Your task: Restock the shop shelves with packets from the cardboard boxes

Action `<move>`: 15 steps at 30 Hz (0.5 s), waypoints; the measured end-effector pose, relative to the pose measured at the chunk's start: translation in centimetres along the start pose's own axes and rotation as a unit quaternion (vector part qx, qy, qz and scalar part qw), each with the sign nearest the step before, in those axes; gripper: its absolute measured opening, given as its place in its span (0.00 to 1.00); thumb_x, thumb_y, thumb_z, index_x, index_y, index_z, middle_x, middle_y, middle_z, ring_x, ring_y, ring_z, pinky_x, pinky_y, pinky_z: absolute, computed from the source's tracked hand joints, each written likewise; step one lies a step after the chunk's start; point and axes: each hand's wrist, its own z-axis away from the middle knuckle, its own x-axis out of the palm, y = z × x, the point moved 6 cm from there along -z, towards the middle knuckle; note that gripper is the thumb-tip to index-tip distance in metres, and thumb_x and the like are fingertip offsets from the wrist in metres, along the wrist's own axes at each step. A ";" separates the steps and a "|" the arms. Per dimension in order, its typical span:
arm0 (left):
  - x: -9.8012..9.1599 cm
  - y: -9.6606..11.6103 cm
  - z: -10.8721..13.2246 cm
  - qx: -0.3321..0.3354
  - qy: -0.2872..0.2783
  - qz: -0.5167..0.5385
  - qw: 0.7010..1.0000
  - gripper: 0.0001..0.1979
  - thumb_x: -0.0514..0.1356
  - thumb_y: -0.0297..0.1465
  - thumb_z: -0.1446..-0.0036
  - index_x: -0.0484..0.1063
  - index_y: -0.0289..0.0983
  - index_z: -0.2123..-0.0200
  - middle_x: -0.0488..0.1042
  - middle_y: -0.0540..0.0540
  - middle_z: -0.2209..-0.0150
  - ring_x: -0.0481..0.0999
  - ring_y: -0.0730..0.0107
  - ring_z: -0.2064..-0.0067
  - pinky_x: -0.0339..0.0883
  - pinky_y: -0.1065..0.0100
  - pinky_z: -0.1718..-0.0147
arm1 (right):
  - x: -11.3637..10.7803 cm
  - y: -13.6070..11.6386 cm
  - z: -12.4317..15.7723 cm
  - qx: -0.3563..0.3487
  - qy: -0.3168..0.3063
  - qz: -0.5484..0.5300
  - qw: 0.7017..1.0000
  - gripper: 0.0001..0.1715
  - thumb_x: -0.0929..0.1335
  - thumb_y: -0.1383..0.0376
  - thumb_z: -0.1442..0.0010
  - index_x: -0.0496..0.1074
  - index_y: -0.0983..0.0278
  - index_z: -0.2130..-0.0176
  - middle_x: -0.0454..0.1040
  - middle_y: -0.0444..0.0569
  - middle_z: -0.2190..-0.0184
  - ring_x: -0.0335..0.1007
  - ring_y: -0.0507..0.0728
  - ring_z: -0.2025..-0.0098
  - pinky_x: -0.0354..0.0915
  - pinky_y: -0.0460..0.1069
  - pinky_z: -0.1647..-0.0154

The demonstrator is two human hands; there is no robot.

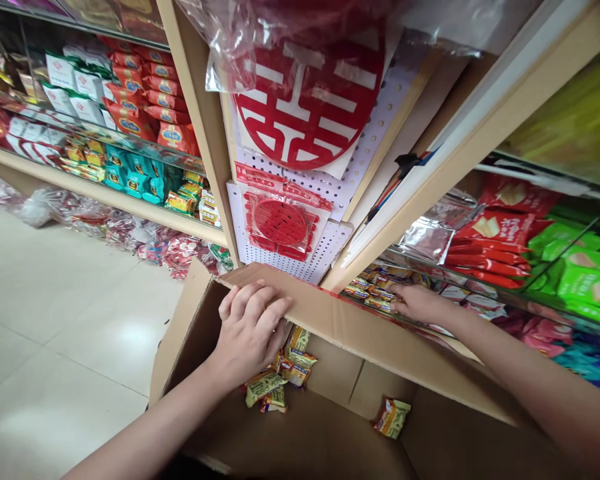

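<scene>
My left hand (253, 327) is closed over the upper edge of an open cardboard box (330, 313), fingers bent over the flap. Inside the box, several small yellow-and-orange wrapped candies (295, 372) lie in a loose group below that hand. Another wrapped candy (393, 418) rests by itself farther right in the box. My right hand (420, 305) reaches past the box into a low shelf compartment. Its fingertips are closed at the end of a row of similar wrapped candies (373, 290), and the piece between them is partly hidden.
Left shelves carry orange packets (130, 120), white packets (75, 87) and teal packets (135, 175). Red-and-white paper decorations (310, 100) hang in the corner. To the right stand red bags (500, 233) and green bags (587, 267). Plastic-wrapped goods (105, 223) line the tiled floor (70, 320).
</scene>
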 end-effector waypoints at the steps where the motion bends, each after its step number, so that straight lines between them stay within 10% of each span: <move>1: -0.1 0.0 0.0 0.001 -0.003 0.000 1.000 0.15 0.57 0.30 0.51 0.66 0.41 0.57 0.70 0.44 0.58 0.61 0.58 0.49 0.43 0.54 0.47 | -1.0 -0.9 1.9 -0.010 0.022 -0.017 1.000 0.19 0.61 0.62 0.45 0.66 0.65 0.55 0.72 0.54 0.61 0.68 0.57 0.60 0.60 0.47 0.61; 7: -0.5 0.4 0.0 0.001 -0.010 -0.009 1.000 0.16 0.56 0.30 0.50 0.66 0.40 0.56 0.69 0.44 0.58 0.60 0.58 0.48 0.43 0.54 0.47 | -4.1 -11.2 17.1 -0.117 0.313 -0.142 0.932 0.10 0.59 0.62 0.42 0.66 0.62 0.65 0.70 0.46 0.71 0.67 0.51 0.69 0.60 0.45 0.68; 10: -0.6 0.5 -0.2 0.000 -0.014 -0.016 1.000 0.16 0.55 0.30 0.50 0.66 0.40 0.56 0.69 0.43 0.57 0.60 0.57 0.48 0.43 0.53 0.46 | 2.9 -14.7 17.5 -0.128 0.150 -0.141 0.970 0.12 0.57 0.67 0.42 0.68 0.62 0.67 0.70 0.47 0.70 0.67 0.53 0.67 0.62 0.47 0.65; 15: -0.9 0.8 -0.4 0.013 -0.028 -0.026 0.999 0.17 0.54 0.31 0.50 0.65 0.39 0.55 0.68 0.43 0.55 0.60 0.57 0.48 0.42 0.53 0.46 | 15.1 -9.8 12.6 0.191 -0.037 -0.101 0.976 0.34 0.60 0.79 0.53 0.56 0.70 0.45 0.50 0.59 0.42 0.46 0.64 0.41 0.57 0.53 0.50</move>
